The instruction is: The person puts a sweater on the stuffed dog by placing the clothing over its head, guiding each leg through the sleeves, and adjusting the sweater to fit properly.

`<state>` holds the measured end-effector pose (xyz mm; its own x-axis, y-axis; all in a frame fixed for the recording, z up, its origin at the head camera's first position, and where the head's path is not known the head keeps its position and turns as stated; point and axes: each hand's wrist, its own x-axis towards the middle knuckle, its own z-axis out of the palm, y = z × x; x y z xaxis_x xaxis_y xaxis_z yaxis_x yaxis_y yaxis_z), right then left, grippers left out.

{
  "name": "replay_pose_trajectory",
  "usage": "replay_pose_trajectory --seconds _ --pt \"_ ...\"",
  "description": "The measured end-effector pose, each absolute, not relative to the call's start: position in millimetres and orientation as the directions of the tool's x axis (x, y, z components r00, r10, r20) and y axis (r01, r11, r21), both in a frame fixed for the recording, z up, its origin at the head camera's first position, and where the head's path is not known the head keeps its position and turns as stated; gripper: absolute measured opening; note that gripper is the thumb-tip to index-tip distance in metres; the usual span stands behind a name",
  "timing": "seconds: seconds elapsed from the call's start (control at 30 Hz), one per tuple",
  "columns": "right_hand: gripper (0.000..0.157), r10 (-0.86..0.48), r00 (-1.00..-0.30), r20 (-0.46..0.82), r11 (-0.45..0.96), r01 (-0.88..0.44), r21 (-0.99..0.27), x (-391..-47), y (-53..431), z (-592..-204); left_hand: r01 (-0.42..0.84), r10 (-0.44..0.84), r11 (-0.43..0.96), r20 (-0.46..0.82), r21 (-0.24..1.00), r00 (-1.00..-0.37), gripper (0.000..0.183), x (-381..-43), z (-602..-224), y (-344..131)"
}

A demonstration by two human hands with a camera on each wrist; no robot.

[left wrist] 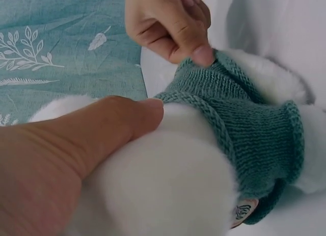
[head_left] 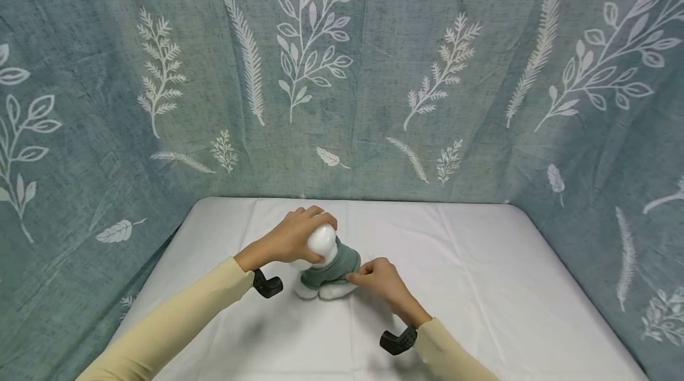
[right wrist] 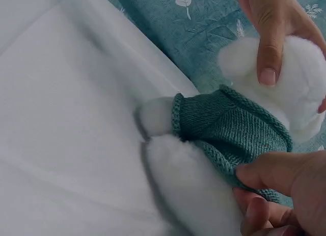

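Observation:
A white plush toy (head_left: 322, 241) in a teal knitted sweater (head_left: 332, 267) lies on the table. My left hand (head_left: 293, 236) grips the toy's head, with the thumb across it in the left wrist view. Thumb and fingers of my right hand (head_left: 380, 281) pinch the sweater's lower edge, which the right wrist view shows beside a furry leg (right wrist: 175, 172). One short sleeve (right wrist: 196, 114) surrounds an arm of the toy. A small printed patch (left wrist: 244, 211) shows at the sweater's edge in the left wrist view. The toy's face is hidden.
A white cloth (head_left: 443, 286) covers the table. Teal curtains (head_left: 369, 72) with white leaf prints hang behind it and along both sides. A black wrist device (head_left: 267, 283) is worn on the left arm, and another black device (head_left: 398, 340) on the right.

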<state>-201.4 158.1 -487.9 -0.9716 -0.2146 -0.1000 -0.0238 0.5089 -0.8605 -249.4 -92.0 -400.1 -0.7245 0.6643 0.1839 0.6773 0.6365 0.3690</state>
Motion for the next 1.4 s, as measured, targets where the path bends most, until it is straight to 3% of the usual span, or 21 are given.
replay_pose_trajectory --seconds 0.3,0.6,0.8,0.93,1.1,1.23,1.4 --pt "0.036 -0.261 -0.962 -0.077 0.582 -0.093 -0.808 -190 162 -511 0.662 0.653 0.641 0.177 0.389 -0.736 0.061 -249 -403 -93" --pt "0.053 -0.263 -0.932 -0.251 0.455 0.110 -0.884 -189 154 -503 0.660 0.643 0.655 0.187 0.367 -0.742 0.060 -249 -406 -94" --pt "0.033 -0.323 -0.877 -0.356 0.303 0.260 -0.917 -191 153 -503 0.672 0.644 0.647 0.212 0.360 -0.735 0.061 -247 -405 -91" --pt "0.024 -0.301 -0.873 -0.384 0.327 0.284 -0.901 -192 159 -506 0.662 0.640 0.652 0.200 0.369 -0.742 0.061 -245 -405 -91" --pt "0.022 -0.275 -0.910 -0.311 0.450 0.164 -0.878 -192 161 -507 0.662 0.644 0.647 0.193 0.378 -0.740 0.060 -244 -404 -91" --pt "0.031 -0.283 -0.942 -0.182 0.568 -0.012 -0.823 -193 158 -492 0.672 0.650 0.642 0.202 0.369 -0.732 0.061 -245 -403 -90" --pt "0.043 -0.235 -0.972 -0.018 0.552 -0.118 -0.826 -196 149 -467 0.696 0.664 0.632 0.225 0.341 -0.713 0.062 -250 -404 -91"
